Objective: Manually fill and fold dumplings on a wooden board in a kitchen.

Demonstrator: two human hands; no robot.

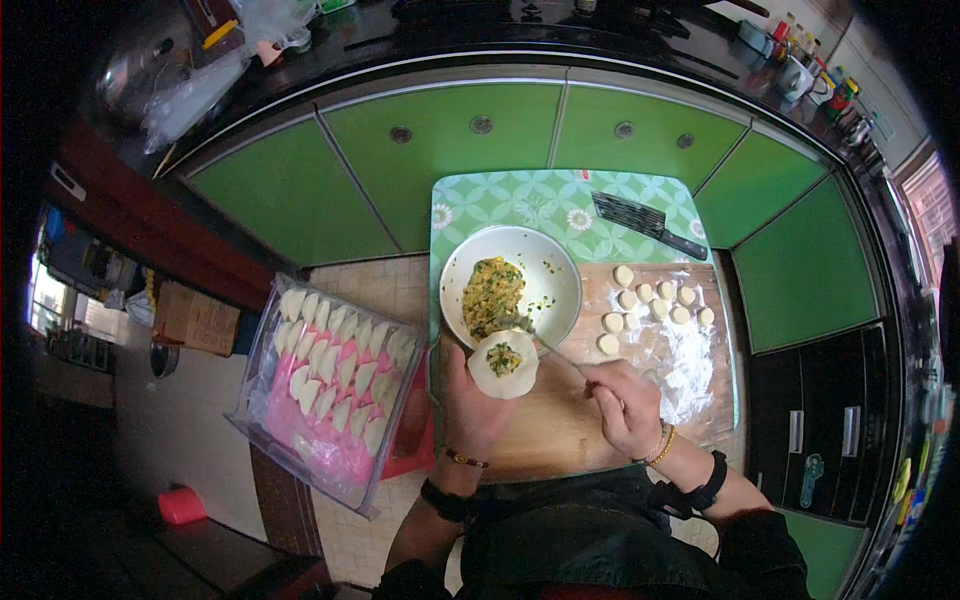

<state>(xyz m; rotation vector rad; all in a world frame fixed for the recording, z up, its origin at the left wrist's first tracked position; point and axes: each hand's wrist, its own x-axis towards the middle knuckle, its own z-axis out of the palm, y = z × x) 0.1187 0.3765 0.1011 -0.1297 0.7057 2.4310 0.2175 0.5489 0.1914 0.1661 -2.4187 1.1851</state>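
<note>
On my left hand (476, 412) rests a round dough wrapper (504, 384), with a small heap of chopped filling (503, 359) at its middle. My right hand (624, 405) grips the handle of a metal spoon (559, 355), whose head reaches over the near rim of a white bowl (574, 289). Inside that bowl, a mound of yellow-green filling (491, 292) lies towards the left. Several small dough pieces (658, 309) sit on the floured wooden board (562, 431), to the right of the bowl. The wrapper covers part of the bowl's near edge.
A cleaver (649, 223) lies on the green patterned tabletop (517, 191) behind the board. At the left, a clear plastic tray (300, 471) carries several folded dumplings (328, 364) on pink lining. Green cabinets (450, 165) stand beyond the table, under a dark counter (450, 37).
</note>
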